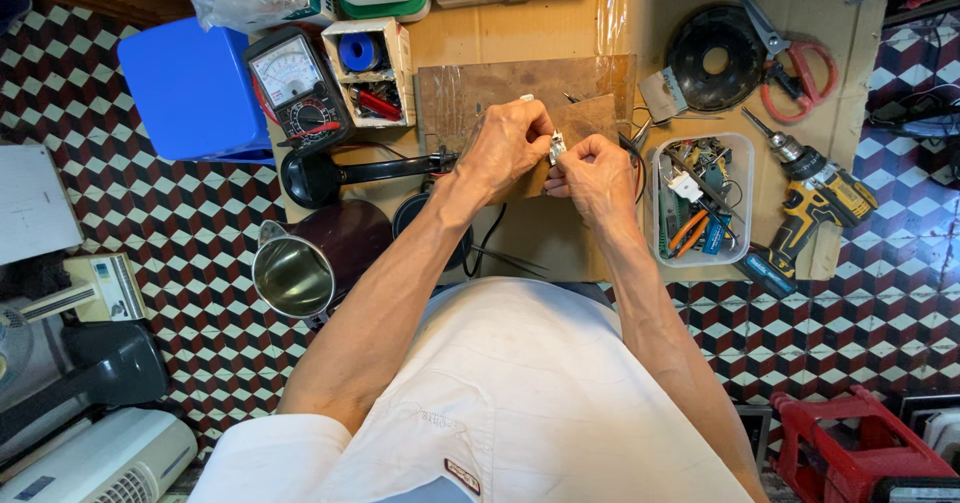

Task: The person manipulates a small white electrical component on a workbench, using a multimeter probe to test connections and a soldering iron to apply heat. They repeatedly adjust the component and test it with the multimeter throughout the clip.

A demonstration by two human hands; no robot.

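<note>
We pinch a small metal part (556,147) between both hands over the brown work board (470,88), left hand (510,143) fingers and right hand (592,168) fingers clamped on it, apparently mid-fitting, which calls for fine, steady fingertip control.

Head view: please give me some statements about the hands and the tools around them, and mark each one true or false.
1. Both hands, left hand and right hand, hold one small metal part. True.
2. The drill lies left of the hands. False: it lies to their right.
3. The meter lies beside the blue stool. True.
4. The scissors have blue handles. False: the handles are red.
5. The steel cup stands right of the clear tray. False: it stands far to its left.
</note>
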